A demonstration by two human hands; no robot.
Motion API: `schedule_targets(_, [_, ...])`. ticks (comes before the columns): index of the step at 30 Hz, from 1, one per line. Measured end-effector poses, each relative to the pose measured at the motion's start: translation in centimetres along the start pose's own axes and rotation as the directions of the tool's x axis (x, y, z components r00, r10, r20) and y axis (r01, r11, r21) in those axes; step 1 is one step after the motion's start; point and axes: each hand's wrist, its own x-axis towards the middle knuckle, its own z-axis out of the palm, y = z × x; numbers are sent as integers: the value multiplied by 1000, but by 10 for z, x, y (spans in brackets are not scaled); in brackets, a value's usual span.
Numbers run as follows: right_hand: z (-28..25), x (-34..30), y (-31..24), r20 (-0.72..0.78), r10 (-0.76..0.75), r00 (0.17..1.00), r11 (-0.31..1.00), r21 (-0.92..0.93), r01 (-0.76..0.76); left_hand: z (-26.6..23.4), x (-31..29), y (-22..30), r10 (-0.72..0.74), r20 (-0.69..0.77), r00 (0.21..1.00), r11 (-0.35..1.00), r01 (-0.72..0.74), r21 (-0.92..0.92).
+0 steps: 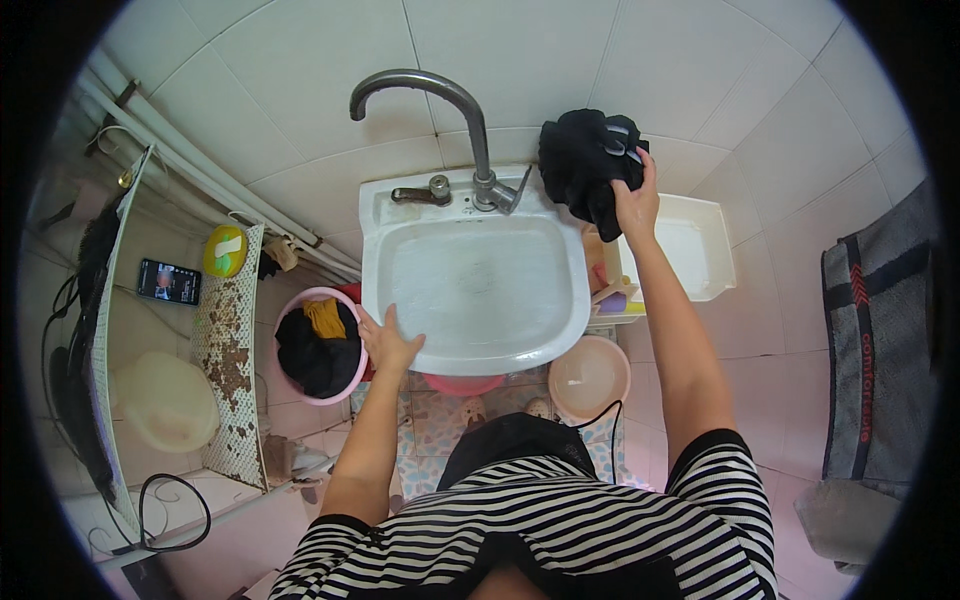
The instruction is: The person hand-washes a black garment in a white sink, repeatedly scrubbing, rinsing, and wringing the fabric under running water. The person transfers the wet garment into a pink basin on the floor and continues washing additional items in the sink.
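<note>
Bunched black cloth, with some grey-white bits showing near its top, is up at the back right corner of the sink. My right hand grips its right side, fingers wrapped into the folds. What kind of garment it is cannot be made out. On the left front rim of the white sink rests my left hand, fingers spread and holding nothing. Clear water appears to stand in the basin. Behind it rises a curved metal faucet with a side lever.
A pink tub with black and yellow cloth stands left of the sink. Right of it is a cream plastic tray; a pale basin sits below. A rusty white rack holds a phone. A grey towel hangs right.
</note>
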Motion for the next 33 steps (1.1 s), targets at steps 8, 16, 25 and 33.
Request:
schedule_targets(8, [-27, -68, -45, -37, -31, 999, 950, 310, 41, 3, -7, 48, 342, -293, 893, 873, -417, -253])
schedule_targets(16, [37, -149, -34, 291, 359, 887, 759, 463, -459, -58, 10, 143, 558, -352, 751, 490, -641, -591])
schedule_targets(25, [59, -169, 26, 635, 681, 365, 300, 212, -930, -13, 77, 75, 237, -231, 944, 492, -322, -809])
schedule_targets(33, [50, -161, -63, 751, 258, 607, 744, -556, 371, 28, 62, 54, 291, -86, 953, 884, -302, -358])
